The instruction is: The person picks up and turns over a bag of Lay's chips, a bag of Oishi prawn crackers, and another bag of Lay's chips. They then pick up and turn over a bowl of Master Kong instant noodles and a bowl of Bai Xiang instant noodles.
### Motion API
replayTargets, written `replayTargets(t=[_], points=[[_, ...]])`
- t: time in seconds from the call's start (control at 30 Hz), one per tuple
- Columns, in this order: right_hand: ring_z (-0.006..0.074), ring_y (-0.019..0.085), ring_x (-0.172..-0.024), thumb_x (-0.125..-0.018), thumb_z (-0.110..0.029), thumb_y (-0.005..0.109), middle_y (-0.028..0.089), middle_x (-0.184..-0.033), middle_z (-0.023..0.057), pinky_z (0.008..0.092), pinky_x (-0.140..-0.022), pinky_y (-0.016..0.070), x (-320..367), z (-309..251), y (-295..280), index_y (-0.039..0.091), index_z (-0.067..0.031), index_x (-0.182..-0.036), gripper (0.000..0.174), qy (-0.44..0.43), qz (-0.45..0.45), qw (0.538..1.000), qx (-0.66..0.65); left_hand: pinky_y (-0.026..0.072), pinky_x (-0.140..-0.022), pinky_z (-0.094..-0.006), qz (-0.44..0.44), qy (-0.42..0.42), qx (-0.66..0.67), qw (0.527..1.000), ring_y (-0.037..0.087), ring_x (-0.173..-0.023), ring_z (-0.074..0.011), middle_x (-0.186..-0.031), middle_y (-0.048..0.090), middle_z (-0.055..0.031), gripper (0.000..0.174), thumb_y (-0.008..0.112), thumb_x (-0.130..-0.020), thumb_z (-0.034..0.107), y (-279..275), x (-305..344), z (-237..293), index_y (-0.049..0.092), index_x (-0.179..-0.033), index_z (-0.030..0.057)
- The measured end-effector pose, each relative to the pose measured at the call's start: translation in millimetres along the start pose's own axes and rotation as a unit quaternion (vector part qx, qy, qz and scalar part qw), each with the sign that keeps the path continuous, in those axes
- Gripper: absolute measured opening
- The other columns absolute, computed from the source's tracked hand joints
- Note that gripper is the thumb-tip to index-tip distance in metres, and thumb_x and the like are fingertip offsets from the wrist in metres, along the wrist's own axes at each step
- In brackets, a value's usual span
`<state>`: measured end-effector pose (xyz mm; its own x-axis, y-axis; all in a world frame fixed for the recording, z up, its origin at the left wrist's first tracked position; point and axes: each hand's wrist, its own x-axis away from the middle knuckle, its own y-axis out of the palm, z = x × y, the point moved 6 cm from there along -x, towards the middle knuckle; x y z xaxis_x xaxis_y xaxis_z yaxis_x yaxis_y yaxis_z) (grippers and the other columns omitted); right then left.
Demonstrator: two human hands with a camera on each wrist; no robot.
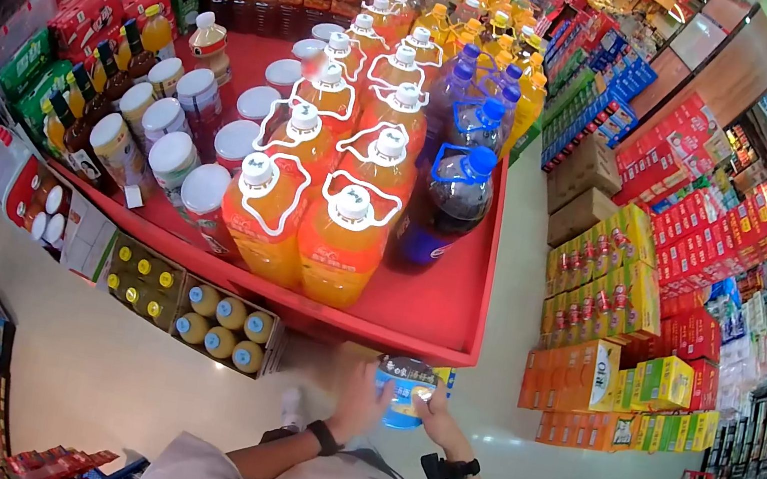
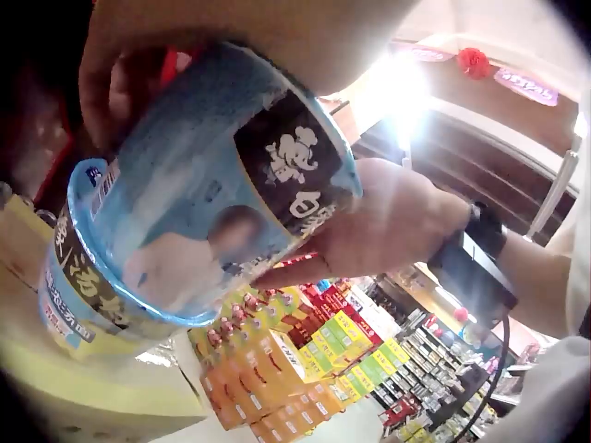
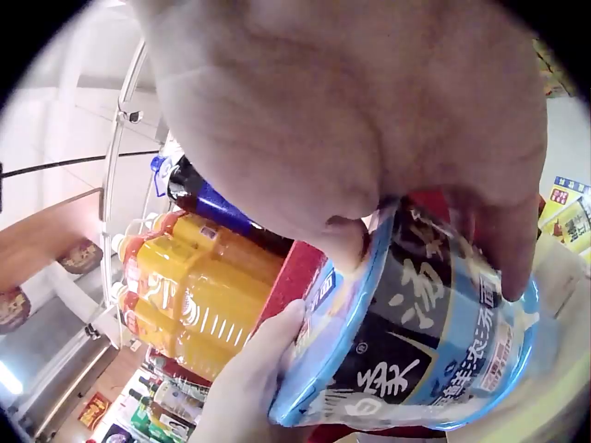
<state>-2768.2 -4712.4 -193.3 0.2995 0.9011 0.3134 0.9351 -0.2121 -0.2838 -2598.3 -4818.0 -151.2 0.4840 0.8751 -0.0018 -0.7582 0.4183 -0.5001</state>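
A round blue instant-noodle bowl (image 1: 405, 391) with a printed lid is held low in front of the person, just below the front edge of the red display table (image 1: 430, 324). My left hand (image 1: 361, 400) grips its left side, fingers curled round the rim (image 2: 102, 101). My right hand (image 1: 440, 419) grips the right side; in the right wrist view its fingers (image 3: 503, 231) wrap over the bowl (image 3: 416, 360). The left wrist view shows the same bowl (image 2: 185, 212) tilted on its side, lid facing the camera.
The red table carries large orange drink bottles (image 1: 342, 243), a dark cola bottle (image 1: 450, 205) and white-capped jars (image 1: 174, 159). Cartons of bottles (image 1: 222, 324) sit on the floor at left. Stacked orange, yellow and red boxes (image 1: 604, 378) line the right aisle.
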Motion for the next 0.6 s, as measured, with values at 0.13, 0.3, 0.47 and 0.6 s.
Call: replayTargets(t=[0.13,0.3,0.47,0.6], points=[[0.0202,0.047,-0.125,-0.105,-0.022,0.055,0.048,-0.136,0.012,0.0349,-0.108,0.0403,-4.8,-13.3,-0.5,0.022,-0.0027,-0.15,0.06,0.008,-0.013,1.0,0.025,0.0462,-0.095,-0.0492,0.019,0.017,-0.009,1.0,0.055,-0.11,-0.0443,-0.119,0.056,-0.0244,0.051,0.06,-0.096,0.033,-5.7,1.3,0.0,0.048,-0.132,-0.0011],[0.0187,0.05,-0.119,-0.105,-0.023,0.054,0.048,-0.135,0.0095,0.0342,-0.102,0.0448,-7.4,-0.3,-1.5,0.02,-0.0054,-0.152,0.06,-0.009,-0.04,0.999,-0.026,0.0485,-0.092,-0.0479,0.011,0.003,-0.052,0.999,0.058,-0.108,-0.0417,-0.118,0.059,-0.0225,0.051,0.058,-0.096,0.038,-7.0,2.9,4.2,0.05,-0.131,0.0008],[0.016,0.055,-0.111,-0.105,-0.023,0.054,0.051,-0.133,0.0079,0.0314,-0.087,0.0526,-18.2,35.1,-3.3,0.017,-0.0111,-0.154,0.063,-0.018,-0.001,0.998,-0.056,0.0513,-0.088,-0.049,0.019,0.008,-0.068,0.997,0.06,-0.107,-0.0408,-0.117,0.06,-0.0218,0.047,0.058,-0.096,0.038,-8.2,5.8,10.7,0.05,-0.126,0.0026],[0.0165,0.057,-0.109,-0.104,-0.027,0.055,0.051,-0.132,0.0105,0.0321,-0.082,0.0538,-23.8,48.4,-3.4,0.012,-0.0147,-0.157,0.069,-0.011,-0.009,0.999,-0.039,0.0524,-0.087,-0.0505,0.042,0.022,-0.084,0.995,0.06,-0.108,-0.0421,-0.117,0.06,-0.0228,0.048,0.057,-0.097,0.039,-2.9,7.6,6.7,0.048,-0.128,0.0033]])
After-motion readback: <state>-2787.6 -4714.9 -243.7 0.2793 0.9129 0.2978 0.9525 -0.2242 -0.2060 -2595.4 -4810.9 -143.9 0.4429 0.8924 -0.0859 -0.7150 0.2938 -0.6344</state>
